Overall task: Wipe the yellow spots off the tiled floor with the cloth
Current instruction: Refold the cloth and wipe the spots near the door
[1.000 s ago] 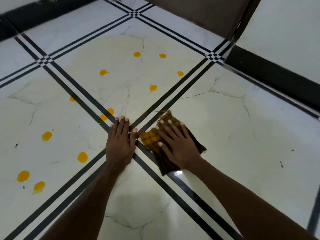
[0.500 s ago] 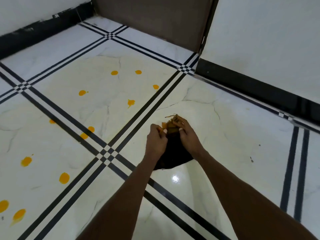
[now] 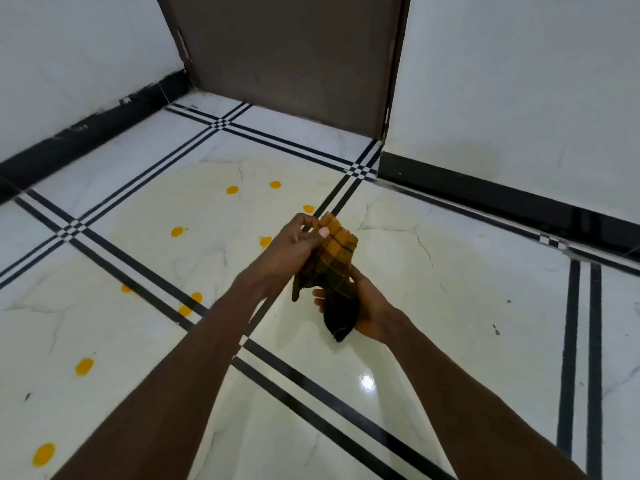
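Note:
The cloth (image 3: 334,258), dark checked fabric stained yellow at its upper end, is held off the floor between both hands. My left hand (image 3: 298,247) pinches its upper part with thumb and fingers. My right hand (image 3: 367,310) cups the dark lower end from below. Several yellow spots remain on the white tiled floor (image 3: 467,306): one (image 3: 232,190) and another (image 3: 275,184) on the far tile, one (image 3: 177,232) to the left, a pair (image 3: 190,304) by the black lines, and others (image 3: 84,366) (image 3: 43,454) on the near left tile.
Black double lines (image 3: 311,379) cross the floor between tiles. A brown door (image 3: 291,57) stands ahead in the corner. White walls with black skirting (image 3: 502,199) border the floor on the right and on the left (image 3: 86,133).
Both hands lifted the cloth from the floor, where it lay flat under my right hand, and bunched it up in the air. The view tilted upward toward the door.

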`<state>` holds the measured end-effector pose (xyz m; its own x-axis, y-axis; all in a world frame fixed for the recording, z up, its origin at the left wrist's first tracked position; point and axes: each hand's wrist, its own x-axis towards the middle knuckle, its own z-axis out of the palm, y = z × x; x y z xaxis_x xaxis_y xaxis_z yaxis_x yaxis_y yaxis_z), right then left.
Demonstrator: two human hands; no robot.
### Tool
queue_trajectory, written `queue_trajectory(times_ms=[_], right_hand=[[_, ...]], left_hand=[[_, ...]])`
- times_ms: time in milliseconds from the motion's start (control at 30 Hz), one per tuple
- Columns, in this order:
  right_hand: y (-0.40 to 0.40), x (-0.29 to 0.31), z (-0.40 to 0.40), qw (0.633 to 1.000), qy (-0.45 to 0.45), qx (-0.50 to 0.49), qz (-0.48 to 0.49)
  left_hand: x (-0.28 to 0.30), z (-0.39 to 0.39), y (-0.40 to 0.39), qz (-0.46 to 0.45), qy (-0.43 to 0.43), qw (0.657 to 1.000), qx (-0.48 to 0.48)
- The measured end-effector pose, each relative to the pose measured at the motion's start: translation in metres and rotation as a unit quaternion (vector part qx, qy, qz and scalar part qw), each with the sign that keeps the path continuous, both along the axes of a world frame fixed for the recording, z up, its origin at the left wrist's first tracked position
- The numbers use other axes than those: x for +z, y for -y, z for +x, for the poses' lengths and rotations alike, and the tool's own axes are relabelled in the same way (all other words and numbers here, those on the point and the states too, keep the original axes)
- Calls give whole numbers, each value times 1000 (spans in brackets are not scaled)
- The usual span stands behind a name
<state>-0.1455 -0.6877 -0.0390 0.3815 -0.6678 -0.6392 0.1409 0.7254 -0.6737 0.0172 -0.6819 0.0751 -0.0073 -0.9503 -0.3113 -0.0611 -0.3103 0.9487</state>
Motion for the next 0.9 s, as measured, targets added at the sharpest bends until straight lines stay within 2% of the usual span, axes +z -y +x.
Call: queue_trajectory(times_ms=[67, 200, 267, 367, 433, 567, 733, 900], right_hand=[[-5, 16, 4, 998, 57, -13, 20], [-5, 47, 3, 995, 84, -46, -4], [0, 51, 4, 998, 29, -19, -51], [2, 54, 8, 976, -127, -2, -179], [1, 56, 7, 968, -124, -22, -216], [1, 67, 4, 966, -119, 9, -230], [1, 77, 5, 976, -98, 20, -194], [1, 81, 8, 983, -79, 25, -166]], left_hand=[[12, 13, 10, -19, 20, 999, 21], [17, 39, 23, -63, 69, 988, 121], [14, 46, 23, -70, 94, 982, 151], [-1, 50, 18, -64, 110, 979, 162], [-14, 50, 13, -66, 112, 977, 171], [-25, 45, 6, -88, 147, 967, 188], [-24, 37, -9, -165, 249, 941, 157], [-34, 28, -35, -126, 237, 961, 66]])
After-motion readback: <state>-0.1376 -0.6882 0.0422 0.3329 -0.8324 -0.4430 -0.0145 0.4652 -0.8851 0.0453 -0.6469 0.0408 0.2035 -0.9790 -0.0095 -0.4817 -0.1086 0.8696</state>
